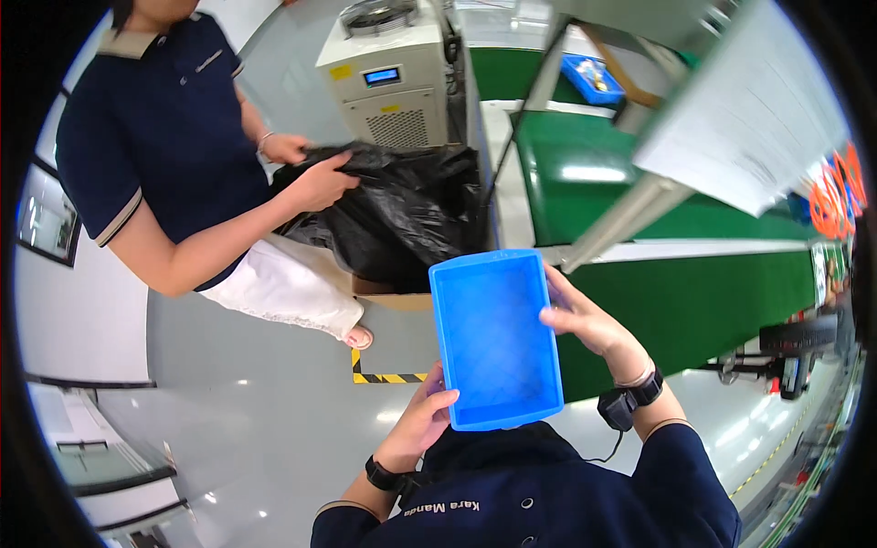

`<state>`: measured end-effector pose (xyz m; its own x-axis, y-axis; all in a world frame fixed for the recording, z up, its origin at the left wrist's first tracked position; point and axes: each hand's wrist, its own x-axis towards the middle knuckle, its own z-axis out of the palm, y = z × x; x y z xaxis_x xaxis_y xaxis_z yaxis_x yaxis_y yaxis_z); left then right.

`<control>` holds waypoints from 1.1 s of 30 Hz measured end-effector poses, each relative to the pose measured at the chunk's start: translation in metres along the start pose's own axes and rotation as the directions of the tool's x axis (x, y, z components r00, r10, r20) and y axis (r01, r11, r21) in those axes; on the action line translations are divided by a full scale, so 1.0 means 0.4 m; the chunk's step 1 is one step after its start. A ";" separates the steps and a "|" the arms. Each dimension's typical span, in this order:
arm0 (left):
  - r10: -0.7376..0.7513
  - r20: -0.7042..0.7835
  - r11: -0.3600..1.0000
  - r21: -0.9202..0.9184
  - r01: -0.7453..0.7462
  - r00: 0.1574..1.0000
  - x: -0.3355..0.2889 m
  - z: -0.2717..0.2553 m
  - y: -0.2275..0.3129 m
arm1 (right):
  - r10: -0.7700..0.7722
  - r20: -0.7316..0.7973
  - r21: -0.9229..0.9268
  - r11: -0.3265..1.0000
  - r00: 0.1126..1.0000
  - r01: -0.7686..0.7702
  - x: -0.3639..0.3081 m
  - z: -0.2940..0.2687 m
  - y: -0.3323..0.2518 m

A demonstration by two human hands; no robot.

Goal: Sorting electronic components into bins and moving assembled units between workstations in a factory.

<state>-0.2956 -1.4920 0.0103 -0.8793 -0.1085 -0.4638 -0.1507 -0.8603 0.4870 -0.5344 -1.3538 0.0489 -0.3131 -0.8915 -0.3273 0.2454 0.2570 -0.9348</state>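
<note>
A blue rectangular plastic bin [498, 342], with nothing inside, is held in front of my body between both hands. My left hand [427, 413] grips its near left corner, the thumb over the rim. At the right wall, toward the far end, my right hand [589, 320] has its thumb at the rim and its other fingers partly hidden behind the bin. Just beyond the bin, a black plastic bag [402, 215] lines a cardboard box [397, 300]. A co-worker at the left holds the bag's edge with both hands.
The co-worker [155, 137] stands close at the left. Behind the bag is a white machine [388, 82] with a small display. Green-topped worktables [676, 315] run along the right, with a blue tray [592, 79] of small parts farther back. A slanted white board [744, 110] overhangs them.
</note>
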 end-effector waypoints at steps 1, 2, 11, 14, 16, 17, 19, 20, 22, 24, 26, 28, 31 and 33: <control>-0.017 0.013 1.000 0.023 0.016 1.000 -0.004 0.023 -0.024 | -0.081 -0.047 0.021 0.996 0.996 0.082 -0.050 0.012 0.018; -0.032 0.037 0.998 0.059 0.030 0.999 -0.007 0.045 -0.049 | -0.023 -0.092 0.078 0.996 0.995 0.031 -0.101 0.002 0.041; -0.269 0.328 0.878 0.471 0.090 0.906 0.024 0.324 -0.325 | -0.001 -0.557 0.374 0.892 0.831 0.252 -0.671 -0.069 0.171; -0.472 0.370 0.825 0.506 0.252 0.800 0.046 0.421 -0.453 | 0.010 -0.667 0.309 0.914 0.745 0.264 -0.878 -0.082 0.226; -0.490 0.423 0.791 0.583 0.186 0.762 0.037 0.503 -0.522 | -0.095 -0.732 0.176 0.930 0.675 0.322 -0.998 -0.073 0.226; -0.481 0.472 0.768 0.633 0.096 0.739 0.041 0.545 -0.555 | -0.215 -0.761 0.095 0.896 0.612 0.433 -1.042 -0.073 0.238; -0.514 0.493 0.762 0.639 0.109 0.702 0.050 0.612 -0.620 | -0.216 -0.805 0.106 0.864 0.553 0.492 -1.130 -0.077 0.263; -0.524 0.516 0.754 0.651 0.087 0.677 0.063 0.645 -0.650 | -0.238 -0.830 0.059 0.861 0.504 0.505 -1.170 -0.084 0.267; -0.556 0.536 0.734 0.675 0.073 0.636 0.097 0.696 -0.701 | -0.254 -0.868 0.007 0.853 0.426 0.523 -1.222 -0.111 0.286; -0.585 0.482 0.705 0.700 0.114 0.652 0.138 0.730 -0.748 | -0.236 -0.892 0.001 0.852 0.385 0.523 -1.256 -0.138 0.305; -0.629 0.477 0.682 0.718 0.140 0.613 0.183 0.759 -0.801 | -0.220 -0.914 -0.028 0.873 0.342 0.486 -1.294 -0.167 0.328; -0.663 0.485 0.667 0.729 0.155 0.571 0.231 0.786 -0.872 | -0.219 -0.932 -0.057 0.876 0.290 0.479 -1.343 -0.199 0.356; -0.673 0.560 0.642 0.767 0.004 0.484 0.307 0.851 -0.988 | -0.288 -0.933 -0.163 0.872 0.215 0.461 -1.392 -0.284 0.423; -0.723 0.508 0.534 0.841 -0.089 0.468 0.358 0.859 -1.080 | -0.185 -0.962 -0.068 0.875 0.201 0.480 -1.431 -0.307 0.472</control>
<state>-0.5117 -0.9647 -0.0125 -0.5322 0.8244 -0.1929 -0.3818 -0.0303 0.9237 -0.4214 -0.7493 0.0428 -0.9909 0.1321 -0.0260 0.0021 -0.1780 -0.9840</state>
